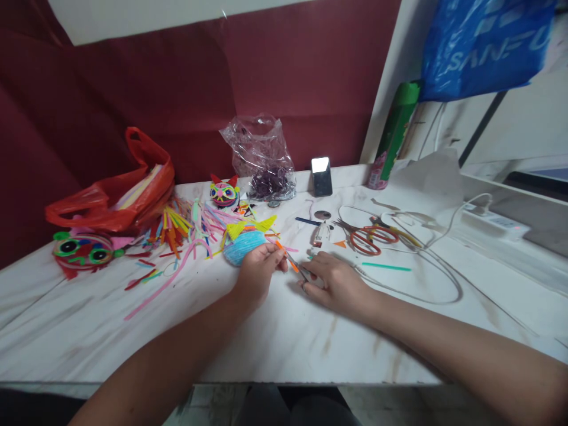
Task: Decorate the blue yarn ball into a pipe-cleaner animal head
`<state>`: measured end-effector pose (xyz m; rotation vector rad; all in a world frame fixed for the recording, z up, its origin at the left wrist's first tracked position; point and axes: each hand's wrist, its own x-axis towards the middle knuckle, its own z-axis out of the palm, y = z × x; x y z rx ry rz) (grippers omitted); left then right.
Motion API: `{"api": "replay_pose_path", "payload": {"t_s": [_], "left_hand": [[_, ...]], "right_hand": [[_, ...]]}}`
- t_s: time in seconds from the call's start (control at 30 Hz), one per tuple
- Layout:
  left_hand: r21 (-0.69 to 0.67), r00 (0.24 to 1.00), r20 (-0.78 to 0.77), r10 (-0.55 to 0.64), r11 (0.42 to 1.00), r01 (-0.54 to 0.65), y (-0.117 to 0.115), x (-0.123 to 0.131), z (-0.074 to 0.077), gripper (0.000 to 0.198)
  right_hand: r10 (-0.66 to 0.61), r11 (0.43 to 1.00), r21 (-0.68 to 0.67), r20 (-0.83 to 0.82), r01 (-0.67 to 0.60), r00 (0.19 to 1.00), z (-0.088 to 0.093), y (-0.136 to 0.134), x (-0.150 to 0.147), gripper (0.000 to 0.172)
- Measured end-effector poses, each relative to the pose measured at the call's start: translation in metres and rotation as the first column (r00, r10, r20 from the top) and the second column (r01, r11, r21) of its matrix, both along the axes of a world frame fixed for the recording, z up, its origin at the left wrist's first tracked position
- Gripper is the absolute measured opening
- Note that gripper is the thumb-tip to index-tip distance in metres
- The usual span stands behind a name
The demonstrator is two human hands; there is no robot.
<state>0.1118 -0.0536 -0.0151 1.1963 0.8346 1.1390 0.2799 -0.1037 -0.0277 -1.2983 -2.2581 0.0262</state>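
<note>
My left hand [262, 269] pinches a short orange pipe cleaner [279, 245] between thumb and fingertips. My right hand [335, 279] is closed around small scissors [302, 272], their blades pointing at the orange piece; the handles are mostly hidden by my fingers. Right behind my left hand sits a light blue fuzzy ball [243, 246] with yellow ear-like pieces [264, 223] on top. A white glue gun [323, 234] lies beyond my right hand, and a green pipe cleaner [386, 267] lies to its right.
Left are a red plastic bag [151, 183], loose pipe cleaners [171, 228] and a finished animal head [86, 251]; another head [224, 193] stands behind. Further back are a clear bag [266, 171], phone [322, 177] and green spray can [394, 136]. Orange-handled scissors [366, 241] and a white cable [444, 300] lie right.
</note>
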Motion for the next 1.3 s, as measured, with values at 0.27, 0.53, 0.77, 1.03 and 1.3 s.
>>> {"api": "replay_pose_path", "payload": {"t_s": [0.27, 0.53, 0.77, 1.03, 1.3], "left_hand": [[0.015, 0.999, 0.024, -0.03, 0.999, 0.03, -0.0012, -0.0006, 0.0015, 0.02], [-0.004, 0.999, 0.033, -0.044, 0.999, 0.044, -0.0014, -0.0009, -0.0005, 0.02], [-0.01, 0.998, 0.022, -0.058, 0.998, 0.058, -0.0029, -0.0006, -0.0012, 0.019], [0.003, 0.998, 0.028, -0.057, 0.998, 0.057, -0.0026, -0.0011, -0.0007, 0.019], [0.004, 1.0, 0.023, 0.001, 1.0, -0.001, 0.0002, -0.0005, -0.0046, 0.019]], "right_hand": [[0.025, 1.0, -0.002, -0.055, -0.025, 0.998, -0.0035, 0.0004, 0.0014, 0.016], [0.02, 1.0, 0.016, -0.057, -0.019, 0.998, -0.0016, -0.0001, -0.0002, 0.012], [0.028, 0.999, 0.037, -0.052, -0.027, 0.998, -0.0023, 0.0009, 0.0001, 0.012], [0.029, 0.999, 0.042, -0.056, -0.027, 0.998, -0.0032, 0.0022, 0.0008, 0.014], [-0.011, 1.0, 0.024, -0.023, 0.012, 1.0, -0.0009, 0.0015, -0.0005, 0.014]]}}
